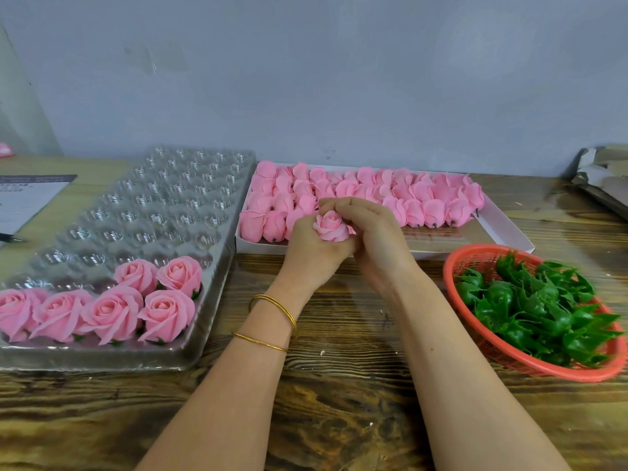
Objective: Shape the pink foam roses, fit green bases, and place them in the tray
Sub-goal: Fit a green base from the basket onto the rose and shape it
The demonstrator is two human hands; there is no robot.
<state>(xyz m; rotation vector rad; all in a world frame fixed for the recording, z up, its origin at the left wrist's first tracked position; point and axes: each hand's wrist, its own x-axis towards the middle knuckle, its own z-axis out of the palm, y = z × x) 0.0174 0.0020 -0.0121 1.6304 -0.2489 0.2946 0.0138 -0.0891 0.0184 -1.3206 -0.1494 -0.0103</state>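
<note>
A bare strip of the wooden table (pixel 339 385) is left free between the clear tray (pixel 153 212) at the left and the red basket (pixel 482 249) at the right. Farther back, passage is blocked by the white box (pixel 503 232).

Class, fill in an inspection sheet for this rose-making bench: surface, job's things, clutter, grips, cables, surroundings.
Surface: wooden table, grain showing.
Job's things: clear tray with six finished roses at its near end; white box of unshaped roses; red basket of green bases; one held rose.
Clutter: pen and paper far left; cardboard far right.
Grips: left hand holds the held rose; right hand pinches its petals.
Cables: nothing seen.
Surroundings: plain grey wall behind.
</note>
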